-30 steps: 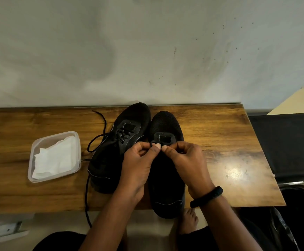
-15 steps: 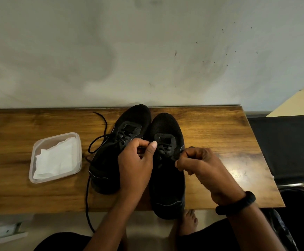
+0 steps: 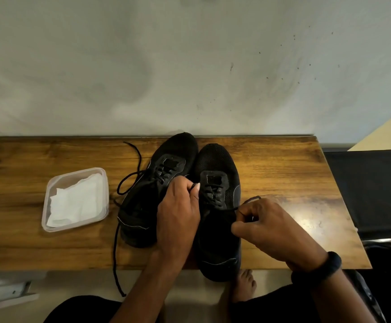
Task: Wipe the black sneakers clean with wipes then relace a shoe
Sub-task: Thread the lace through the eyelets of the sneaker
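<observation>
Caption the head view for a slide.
Left hand and right hand pinch lace ends of one black sneaker on table; wipes tub nearby.

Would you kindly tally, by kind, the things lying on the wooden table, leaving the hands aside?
Black sneakers: 2
Clear plastic container: 1
Pile of white wipes: 1 (single sheets cannot be counted)
Total: 4

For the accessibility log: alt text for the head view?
The left hand and right hand each pinch the lace of the right sneaker; the left sneaker lies beside it on a wooden table. A tub of wipes sits left.
</observation>
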Demonstrator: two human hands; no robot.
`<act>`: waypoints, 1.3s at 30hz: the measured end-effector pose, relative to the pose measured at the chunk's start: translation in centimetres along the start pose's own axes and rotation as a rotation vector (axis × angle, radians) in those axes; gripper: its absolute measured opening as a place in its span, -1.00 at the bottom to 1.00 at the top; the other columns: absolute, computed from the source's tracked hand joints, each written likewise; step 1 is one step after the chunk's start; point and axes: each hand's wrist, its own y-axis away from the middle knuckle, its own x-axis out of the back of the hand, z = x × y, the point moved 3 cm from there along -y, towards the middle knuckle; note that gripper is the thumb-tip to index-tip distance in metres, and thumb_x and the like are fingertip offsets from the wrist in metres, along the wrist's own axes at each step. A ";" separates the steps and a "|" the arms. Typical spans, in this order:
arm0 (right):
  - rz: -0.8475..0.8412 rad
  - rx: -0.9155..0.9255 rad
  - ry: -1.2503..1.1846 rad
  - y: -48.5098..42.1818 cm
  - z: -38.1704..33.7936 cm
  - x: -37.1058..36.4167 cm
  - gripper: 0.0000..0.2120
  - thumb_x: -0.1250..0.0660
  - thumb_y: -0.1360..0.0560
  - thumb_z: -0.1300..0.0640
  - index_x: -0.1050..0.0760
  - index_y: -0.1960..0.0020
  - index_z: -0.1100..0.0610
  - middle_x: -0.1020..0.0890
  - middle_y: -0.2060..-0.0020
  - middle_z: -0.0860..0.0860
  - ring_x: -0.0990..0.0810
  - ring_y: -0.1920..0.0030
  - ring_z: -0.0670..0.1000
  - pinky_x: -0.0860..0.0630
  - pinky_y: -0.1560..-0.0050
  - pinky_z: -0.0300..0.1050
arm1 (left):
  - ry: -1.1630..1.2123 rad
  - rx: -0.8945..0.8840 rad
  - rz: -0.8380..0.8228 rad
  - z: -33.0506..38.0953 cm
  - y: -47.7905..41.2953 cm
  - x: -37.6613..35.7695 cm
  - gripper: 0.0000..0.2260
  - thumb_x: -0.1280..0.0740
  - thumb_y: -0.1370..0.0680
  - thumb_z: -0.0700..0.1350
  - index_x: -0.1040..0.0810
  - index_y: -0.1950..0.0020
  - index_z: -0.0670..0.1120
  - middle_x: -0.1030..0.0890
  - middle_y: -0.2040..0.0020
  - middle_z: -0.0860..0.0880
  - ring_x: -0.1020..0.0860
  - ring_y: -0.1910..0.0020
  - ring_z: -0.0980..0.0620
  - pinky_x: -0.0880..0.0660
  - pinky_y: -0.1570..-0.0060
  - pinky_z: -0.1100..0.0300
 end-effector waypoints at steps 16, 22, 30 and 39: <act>-0.003 -0.030 -0.036 0.7 -0.3 1.4 -0.81 -0.40 -0.44 0.23 -0.54 0.30 0.31 -0.41 0.58 -0.09 -0.32 0.58 -0.18 -0.29 0.50 -0.25 | -0.192 -0.060 0.044 0.2 0.0 0.6 -0.84 -0.28 -0.64 -0.06 -0.50 0.07 -0.12 -0.53 0.20 0.00 -0.42 0.34 0.16 -0.20 0.40 0.44; -0.073 -0.023 0.110 0.3 0.2 0.6 -0.81 -0.43 -0.46 0.15 -0.58 0.31 0.16 -0.52 0.47 -0.02 -0.40 0.52 -0.17 -0.39 0.40 -0.16 | -0.155 -0.043 -0.030 -0.1 -0.4 0.7 -0.84 -0.32 -0.63 -0.01 -0.53 0.06 -0.09 -0.56 0.17 0.03 -0.46 0.30 0.16 -0.23 0.36 0.45; -0.171 -0.095 0.155 0.0 1.4 1.1 -0.60 -0.45 -0.45 -0.21 -0.63 0.30 0.13 -0.61 0.44 -0.03 -0.53 0.43 -0.15 -0.45 0.32 -0.25 | 0.029 -0.108 -0.145 0.7 -0.6 1.3 -0.68 -0.29 -0.65 0.03 -0.55 -0.35 -0.07 -0.57 -0.26 -0.01 -0.57 -0.18 0.06 -0.47 -0.08 0.29; 0.100 -0.156 -1.099 -1.6 3.1 1.9 -0.80 -0.27 -0.54 -0.05 -0.52 0.10 0.07 -0.68 0.10 0.06 -0.59 0.14 -0.01 -0.44 0.05 -0.05 | 0.222 -0.372 -0.467 0.9 -0.5 1.4 -0.82 -0.41 -0.56 0.06 -0.73 -0.07 0.04 -0.65 -0.08 0.21 -0.51 -0.21 0.20 -0.46 -0.25 0.11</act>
